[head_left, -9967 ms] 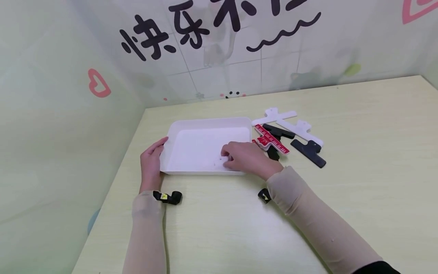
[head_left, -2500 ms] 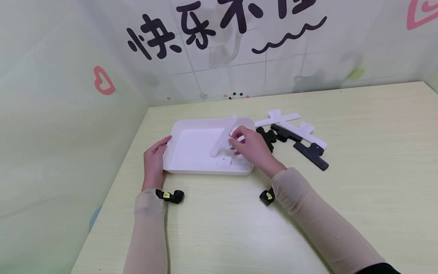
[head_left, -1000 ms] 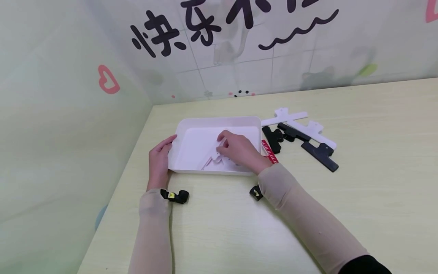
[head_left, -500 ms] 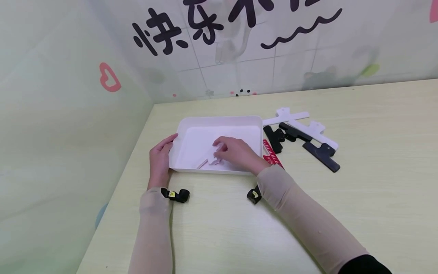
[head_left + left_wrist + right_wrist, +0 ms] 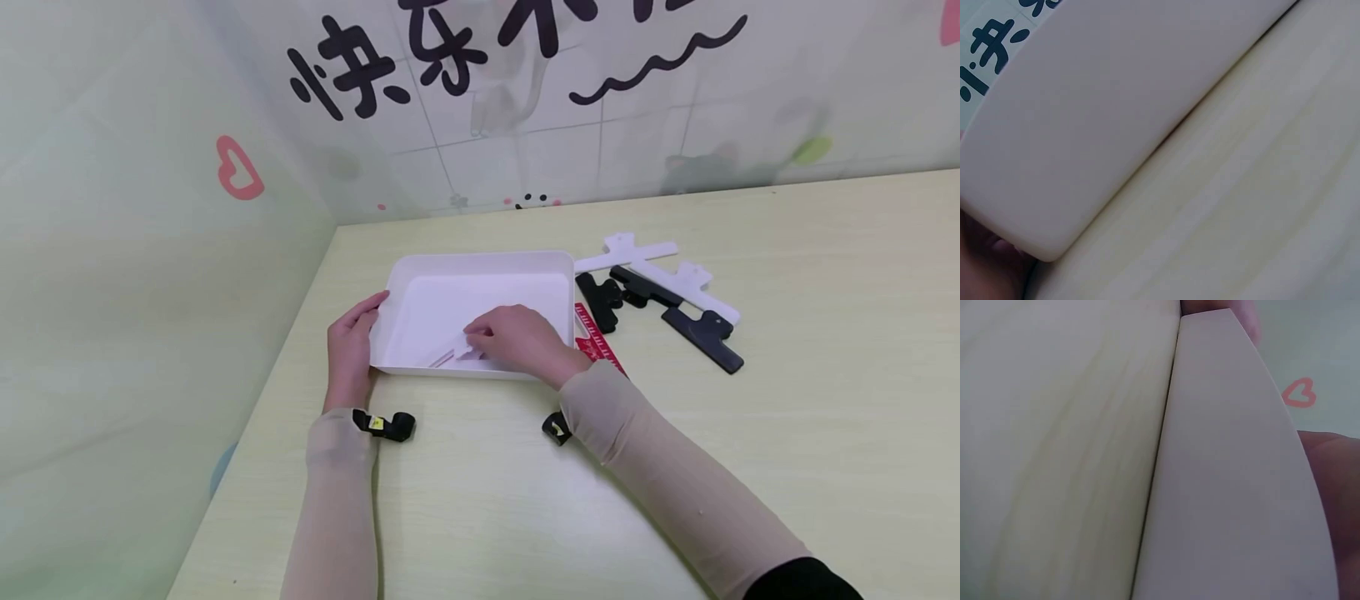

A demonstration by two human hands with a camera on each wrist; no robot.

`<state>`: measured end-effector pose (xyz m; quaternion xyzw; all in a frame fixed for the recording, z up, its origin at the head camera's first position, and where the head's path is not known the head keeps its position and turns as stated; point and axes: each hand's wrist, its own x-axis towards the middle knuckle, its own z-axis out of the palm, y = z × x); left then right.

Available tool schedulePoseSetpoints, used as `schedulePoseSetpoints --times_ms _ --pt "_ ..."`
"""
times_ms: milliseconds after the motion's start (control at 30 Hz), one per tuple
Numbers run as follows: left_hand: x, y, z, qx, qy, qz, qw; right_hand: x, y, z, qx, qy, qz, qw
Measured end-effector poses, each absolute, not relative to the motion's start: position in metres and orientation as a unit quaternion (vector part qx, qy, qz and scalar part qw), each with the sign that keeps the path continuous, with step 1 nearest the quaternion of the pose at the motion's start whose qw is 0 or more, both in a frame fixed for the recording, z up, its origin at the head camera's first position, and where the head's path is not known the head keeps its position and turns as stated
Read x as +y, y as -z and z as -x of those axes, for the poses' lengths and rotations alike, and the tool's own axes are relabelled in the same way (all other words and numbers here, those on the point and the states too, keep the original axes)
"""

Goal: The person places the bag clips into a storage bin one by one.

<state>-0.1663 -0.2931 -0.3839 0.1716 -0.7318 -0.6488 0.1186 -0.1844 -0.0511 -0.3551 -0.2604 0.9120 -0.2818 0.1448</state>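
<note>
A white rectangular tray (image 5: pixel 420 287) lies on the table. My left hand (image 5: pixel 348 350) grips its left side, thumb at the rim; some fingers (image 5: pixel 997 250) show at the tray's corner in the left wrist view. My right hand (image 5: pixel 521 337) reaches over the front right rim and pinches a whitish flat clip (image 5: pixel 467 346) down at the tray floor. A thin reddish line shows along the clip's bar (image 5: pixel 442 358). The hand hides most of this clip and whatever lies beneath it. The right wrist view shows mainly the tray's outer wall (image 5: pixel 1235 456).
Right of the tray lie more clips: white clips (image 5: pixel 688 287), black clips (image 5: pixel 705 340) and a red clip with white marks (image 5: pixel 596 337), partly hidden by the right wrist. Some overlap. A printed cloth (image 5: pixel 525 158) stands behind the pale wooden table (image 5: pixel 480 500).
The right hand brought a white clip over the tray and has lowered it toward the front of the tray floor. The upper red clip has left the pile. The left hand stays on the tray.
</note>
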Motion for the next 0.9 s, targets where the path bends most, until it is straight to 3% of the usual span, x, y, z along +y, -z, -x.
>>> schedulePoseSetpoints --times_ms 533,900 --pt "-0.291 0.384 0.168 -0.728 0.654 -0.170 0.117 -0.046 0.346 0.179 0.920 0.231 0.296 0.114" --pt "-0.293 0.385 0.169 -0.729 0.652 -0.169 0.121 -0.038 0.343 0.187 0.923 0.260 0.270 0.088"
